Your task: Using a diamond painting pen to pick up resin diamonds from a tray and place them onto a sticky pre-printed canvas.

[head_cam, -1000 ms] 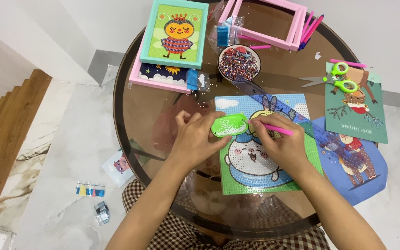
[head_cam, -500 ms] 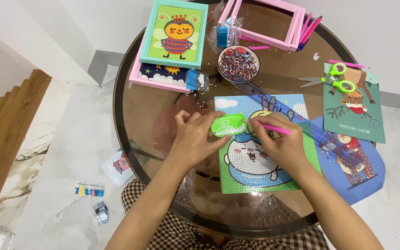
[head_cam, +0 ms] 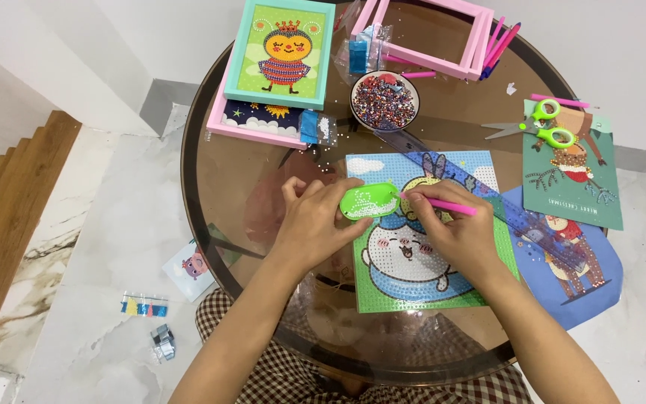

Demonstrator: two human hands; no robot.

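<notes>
Left hand (head_cam: 314, 224) gripping green tray (head_cam: 368, 202) (white beads inside); right hand (head_cam: 451, 230) pinching pink pen (head_cam: 443, 205), tip at tray's edge, over canvas (head_cam: 487, 262).

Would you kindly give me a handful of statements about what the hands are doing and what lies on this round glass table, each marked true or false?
1. The left hand holds a green tray of white beads. True.
2. The right hand grips a pair of scissors. False: it grips a pink pen; the green-handled scissors lie untouched at the table's far right.
3. The bowl of mixed beads sits beyond the bead canvas. True.
4. A blue ruler lies slantwise across the canvas's upper right. True.
5. The bee picture has a pink frame. False: its frame is teal, and it rests on a pink-framed one.
</notes>
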